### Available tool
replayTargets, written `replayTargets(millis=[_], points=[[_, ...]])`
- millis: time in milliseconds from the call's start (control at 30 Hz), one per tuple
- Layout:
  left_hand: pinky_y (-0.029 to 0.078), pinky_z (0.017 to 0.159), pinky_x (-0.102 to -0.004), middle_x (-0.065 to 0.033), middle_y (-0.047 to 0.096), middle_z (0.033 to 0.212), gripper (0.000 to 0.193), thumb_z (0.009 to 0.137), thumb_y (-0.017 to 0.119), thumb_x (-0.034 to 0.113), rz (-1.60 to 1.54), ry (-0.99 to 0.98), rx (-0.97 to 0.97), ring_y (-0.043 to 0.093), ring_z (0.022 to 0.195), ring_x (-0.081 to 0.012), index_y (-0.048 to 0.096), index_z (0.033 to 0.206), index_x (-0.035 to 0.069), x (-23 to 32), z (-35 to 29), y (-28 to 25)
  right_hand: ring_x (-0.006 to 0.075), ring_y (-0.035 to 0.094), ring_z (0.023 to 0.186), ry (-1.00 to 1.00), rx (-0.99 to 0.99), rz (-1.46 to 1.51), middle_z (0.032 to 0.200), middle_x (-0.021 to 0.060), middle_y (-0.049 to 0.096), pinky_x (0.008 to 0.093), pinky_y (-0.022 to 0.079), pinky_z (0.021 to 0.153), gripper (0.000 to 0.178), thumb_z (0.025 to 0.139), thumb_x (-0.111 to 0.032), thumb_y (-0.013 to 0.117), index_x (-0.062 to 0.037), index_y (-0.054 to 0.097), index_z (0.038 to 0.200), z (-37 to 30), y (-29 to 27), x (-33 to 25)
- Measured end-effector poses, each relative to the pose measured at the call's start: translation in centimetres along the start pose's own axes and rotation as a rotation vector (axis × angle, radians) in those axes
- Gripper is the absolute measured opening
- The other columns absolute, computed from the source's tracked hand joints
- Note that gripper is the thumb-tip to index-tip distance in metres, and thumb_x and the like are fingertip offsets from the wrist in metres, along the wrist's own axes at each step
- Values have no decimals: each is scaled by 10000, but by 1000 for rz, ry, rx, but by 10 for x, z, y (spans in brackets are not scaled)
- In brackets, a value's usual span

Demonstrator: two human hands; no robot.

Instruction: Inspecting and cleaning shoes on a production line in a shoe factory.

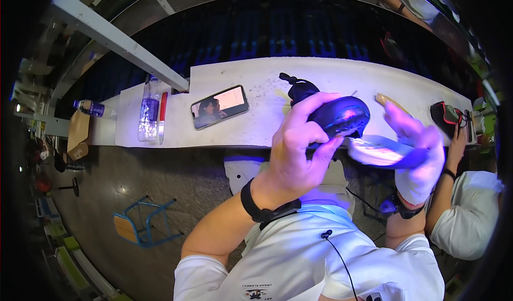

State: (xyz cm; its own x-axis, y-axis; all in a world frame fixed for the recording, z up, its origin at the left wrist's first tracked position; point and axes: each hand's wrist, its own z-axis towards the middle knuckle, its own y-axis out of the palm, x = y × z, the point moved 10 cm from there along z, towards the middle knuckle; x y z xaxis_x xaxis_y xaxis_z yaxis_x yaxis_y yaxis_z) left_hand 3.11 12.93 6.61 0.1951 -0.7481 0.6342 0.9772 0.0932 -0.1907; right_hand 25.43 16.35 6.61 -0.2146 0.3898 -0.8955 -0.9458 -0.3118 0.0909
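Observation:
My left hand [302,146] is closed around a dark, glossy, rounded shoe upper [342,116], thumb and fingers pinching its lower edge. A black part with a knotted end [291,80] sticks out beyond that hand; whether it belongs to the upper I cannot tell. My right hand [419,146], apparently in a pale glove and slightly blurred, grips a curved shoe sole [385,152], dark at one end with a brightly lit pale face. Upper and sole are close together in front of me, over the bench's near edge; the overlap hides whether they touch.
On the white bench [256,114] lie a phone [220,107], a red-handled knife [162,116], a plastic bottle [149,111] and a tan strip [391,101]. A co-worker's hand [457,145] is near a black-and-red piece [448,114]. A blue-framed stool [144,222] stands left; a metal post [123,39] slants overhead.

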Motion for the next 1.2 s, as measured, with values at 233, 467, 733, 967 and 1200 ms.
replayTargets(millis=[233, 467, 733, 967, 1200], points=[[583, 1011, -479, -404, 519, 1405, 497, 928, 755, -60, 19, -24, 6, 658, 1251, -443, 349, 1177, 82, 5, -5, -7, 540, 438, 1479, 109, -91, 182, 1490, 396, 523, 642, 307, 1245, 481, 650, -222, 980, -66, 570, 849, 5, 34, 4], [575, 902, -483, -298, 678, 1305, 444, 801, 863, 28, 5, -61, 109, 708, 1075, -468, 532, 1092, 89, 9, -7, -14, 451, 497, 1448, 251, -115, 264, 1546, 372, 482, 548, 353, 1220, 383, 773, -212, 916, -51, 602, 922, 8, 54, 32], [581, 905, -367, -430, 589, 1395, 339, 883, 760, -115, 60, -120, -36, 746, 1020, -296, 558, 1103, 44, 20, -16, -11, 421, 577, 1369, 231, -107, 326, 1540, 375, 482, 517, 432, 1169, 425, 822, -264, 910, -49, 571, 960, -3, 59, 42], [570, 848, -327, -447, 552, 1433, 146, 1025, 651, 20, 59, -235, -43, 702, 887, -177, 578, 1151, 29, 27, -30, -14, 398, 638, 1298, 171, -57, 256, 1548, 373, 469, 510, 481, 1135, 413, 785, -180, 927, -54, 575, 959, -12, 60, 36], [484, 1073, -393, -509, 384, 1530, 440, 1001, 765, 347, -73, -271, -20, 648, 1236, -315, 533, 1195, 27, 32, -48, -5, 412, 622, 1329, 132, -49, 266, 1544, 384, 470, 511, 483, 1130, 418, 771, -160, 940, -53, 592, 976, -20, 63, 28]])
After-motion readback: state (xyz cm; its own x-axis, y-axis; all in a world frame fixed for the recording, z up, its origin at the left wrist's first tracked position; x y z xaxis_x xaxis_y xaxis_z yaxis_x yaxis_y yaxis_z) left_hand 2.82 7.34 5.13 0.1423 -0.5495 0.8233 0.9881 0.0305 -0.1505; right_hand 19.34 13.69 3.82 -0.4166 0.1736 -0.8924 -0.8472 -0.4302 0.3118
